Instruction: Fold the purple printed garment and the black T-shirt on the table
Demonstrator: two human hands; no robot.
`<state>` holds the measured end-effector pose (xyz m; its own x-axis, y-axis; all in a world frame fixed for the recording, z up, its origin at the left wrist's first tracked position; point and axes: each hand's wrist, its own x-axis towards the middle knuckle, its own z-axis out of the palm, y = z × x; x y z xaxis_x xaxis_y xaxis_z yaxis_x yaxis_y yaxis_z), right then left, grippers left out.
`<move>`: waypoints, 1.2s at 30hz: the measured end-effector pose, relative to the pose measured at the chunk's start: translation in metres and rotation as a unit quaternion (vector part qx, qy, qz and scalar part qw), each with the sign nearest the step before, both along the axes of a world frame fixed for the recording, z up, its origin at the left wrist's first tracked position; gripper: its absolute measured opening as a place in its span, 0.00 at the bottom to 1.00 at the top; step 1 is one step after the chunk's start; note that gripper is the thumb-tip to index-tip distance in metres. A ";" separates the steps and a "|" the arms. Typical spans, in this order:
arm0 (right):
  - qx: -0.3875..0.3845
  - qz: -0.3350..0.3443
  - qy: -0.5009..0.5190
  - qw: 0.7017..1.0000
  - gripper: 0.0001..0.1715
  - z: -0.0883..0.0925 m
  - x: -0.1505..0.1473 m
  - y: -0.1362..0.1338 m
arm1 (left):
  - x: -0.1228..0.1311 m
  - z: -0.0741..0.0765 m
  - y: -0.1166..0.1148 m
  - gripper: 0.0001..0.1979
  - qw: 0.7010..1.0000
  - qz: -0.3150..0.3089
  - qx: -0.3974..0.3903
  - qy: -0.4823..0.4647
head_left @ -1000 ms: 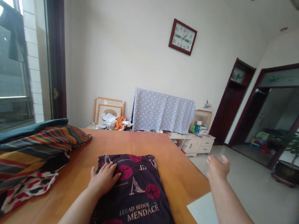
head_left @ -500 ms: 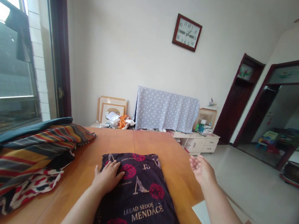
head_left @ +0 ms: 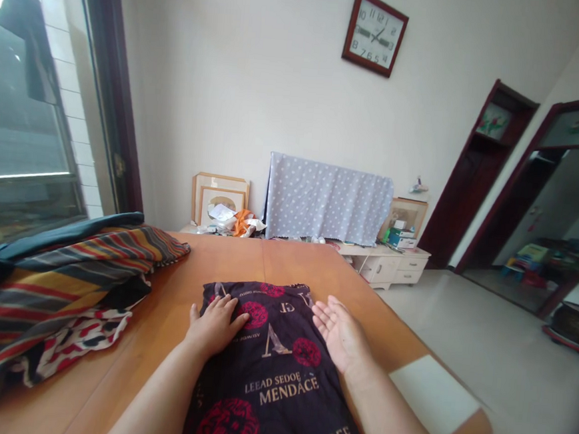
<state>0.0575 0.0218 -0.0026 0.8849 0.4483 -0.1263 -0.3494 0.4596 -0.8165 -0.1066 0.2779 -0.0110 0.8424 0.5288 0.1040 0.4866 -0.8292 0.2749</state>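
A folded dark cloth (head_left: 281,377) with red circles and pale printed lettering lies flat on the wooden table (head_left: 159,340) in front of me. My left hand (head_left: 215,325) rests palm down on its far left part, fingers spread. At the cloth's right edge is my right hand (head_left: 340,331), its palm turned inward and its fingers stretched out, with nothing in it. Whether the right fingertips touch the fabric I cannot tell.
On the left side of the table lies a heap of striped and patterned clothes (head_left: 78,281). A pale sheet (head_left: 433,395) lies by the right edge. Beyond the table stand a white cabinet (head_left: 390,268) and something under a dotted blue cover (head_left: 325,200).
My right hand has come left from beyond the table's right side to the cloth's right edge. My left hand stays on the cloth. The view has tilted slightly downward.
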 end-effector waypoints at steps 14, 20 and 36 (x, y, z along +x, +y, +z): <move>0.005 -0.008 -0.021 1.000 0.19 0.003 -0.060 -0.029 | -0.003 -0.001 -0.001 0.36 1.000 -0.003 0.012 -0.002; 0.013 0.046 0.025 0.999 0.18 -0.010 -0.100 -0.036 | -0.005 -0.002 0.000 0.36 1.000 -0.006 0.011 -0.003; -0.287 0.027 -0.085 0.954 0.21 0.002 0.017 0.004 | -0.015 0.004 0.020 0.30 0.975 0.214 0.015 -0.064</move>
